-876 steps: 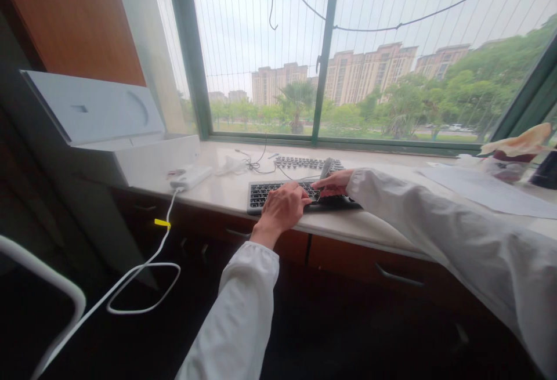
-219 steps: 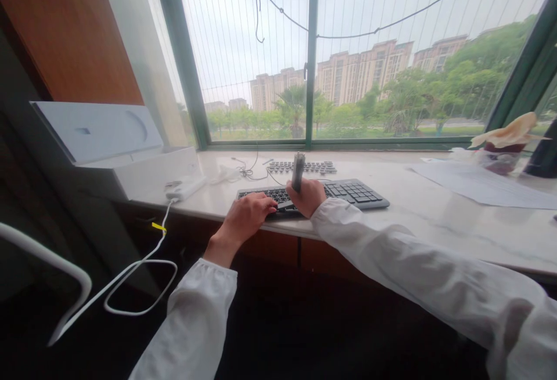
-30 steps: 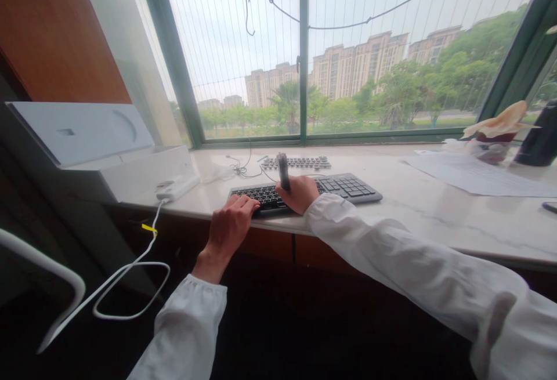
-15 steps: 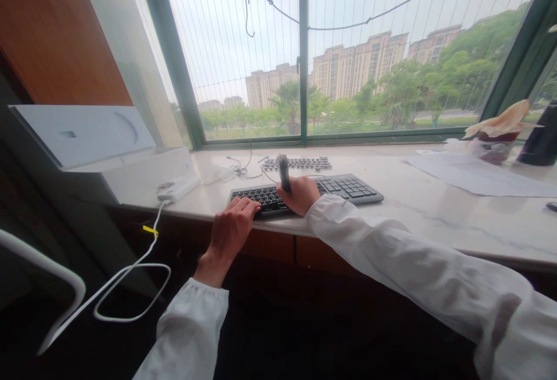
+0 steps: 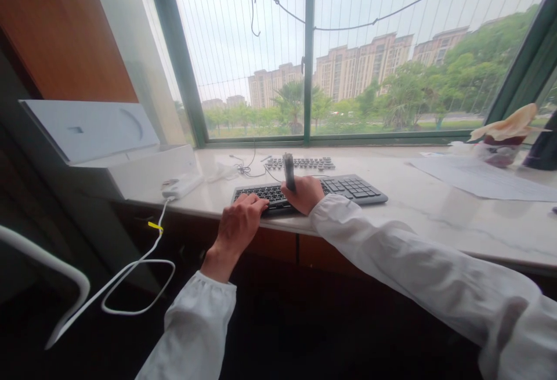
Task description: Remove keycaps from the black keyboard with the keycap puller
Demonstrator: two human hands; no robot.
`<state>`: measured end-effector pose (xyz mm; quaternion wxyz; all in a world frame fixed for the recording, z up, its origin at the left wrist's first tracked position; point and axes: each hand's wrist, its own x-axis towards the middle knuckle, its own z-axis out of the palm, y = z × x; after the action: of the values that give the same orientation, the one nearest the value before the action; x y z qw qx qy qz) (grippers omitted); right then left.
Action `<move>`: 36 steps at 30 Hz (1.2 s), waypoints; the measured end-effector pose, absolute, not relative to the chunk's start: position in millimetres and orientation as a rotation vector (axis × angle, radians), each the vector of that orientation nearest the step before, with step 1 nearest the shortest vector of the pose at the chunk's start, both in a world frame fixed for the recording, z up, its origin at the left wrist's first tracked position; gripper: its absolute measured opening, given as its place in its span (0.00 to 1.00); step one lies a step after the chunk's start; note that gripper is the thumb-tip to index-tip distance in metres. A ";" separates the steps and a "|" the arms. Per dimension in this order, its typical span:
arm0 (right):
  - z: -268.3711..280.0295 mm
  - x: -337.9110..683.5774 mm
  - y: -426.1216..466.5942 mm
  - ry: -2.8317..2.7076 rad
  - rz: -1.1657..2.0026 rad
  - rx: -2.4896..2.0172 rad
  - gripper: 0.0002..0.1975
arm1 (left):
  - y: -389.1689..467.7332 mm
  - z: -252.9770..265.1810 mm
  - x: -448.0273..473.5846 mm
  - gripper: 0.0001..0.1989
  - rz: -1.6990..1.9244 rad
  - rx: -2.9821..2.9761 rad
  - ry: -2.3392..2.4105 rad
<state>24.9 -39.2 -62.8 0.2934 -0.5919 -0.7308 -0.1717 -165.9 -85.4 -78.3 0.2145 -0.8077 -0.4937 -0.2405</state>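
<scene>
A dark grey keyboard (image 5: 354, 187) lies near the front edge of the counter. Its left part shows bare key sockets without caps, while the number pad on the right still has its keys. My left hand (image 5: 239, 220) grips the keyboard's front edge at the left, fingers bent over it. Above the middle of the keyboard, my right hand (image 5: 307, 194) is closed around a dark brush (image 5: 289, 172), held upright with its frayed end on top. The brush's lower end is hidden behind my fist. Loose keycaps (image 5: 311, 163) lie in rows behind the keyboard.
A thin cable (image 5: 246, 168) lies behind the keyboard. At the left are an open white box (image 5: 152, 171) and a white power strip (image 5: 180, 187) with its cord hanging down. Paper sheets (image 5: 483, 177), a wrapped dark red container (image 5: 500, 148) and a dark bottle (image 5: 542, 145) stand right.
The whole view has shifted slightly. My left hand has slid a little to the right along the keyboard's edge. My right hand keeps its hold on the brush.
</scene>
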 end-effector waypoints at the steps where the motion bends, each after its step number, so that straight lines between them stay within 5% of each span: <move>1: -63.0 24.7 -38.9 -1.943 -0.462 -1.580 0.19 | -84.7 -78.4 -165.6 0.14 -0.660 -2.244 -1.367; 14: -65.5 24.4 -37.7 -1.978 -0.477 -1.559 0.18 | -79.1 -77.8 -154.6 0.14 -0.392 -2.226 -1.284; 36: -66.4 26.0 -36.5 -1.883 -0.510 -1.542 0.18 | -75.6 -88.0 -157.7 0.11 -0.556 -2.165 -1.182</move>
<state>26.0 -36.5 -66.4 0.3216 -0.5871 -0.7170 -0.1943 -157.7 -75.6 -88.0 0.3018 -0.8163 -0.4458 -0.2096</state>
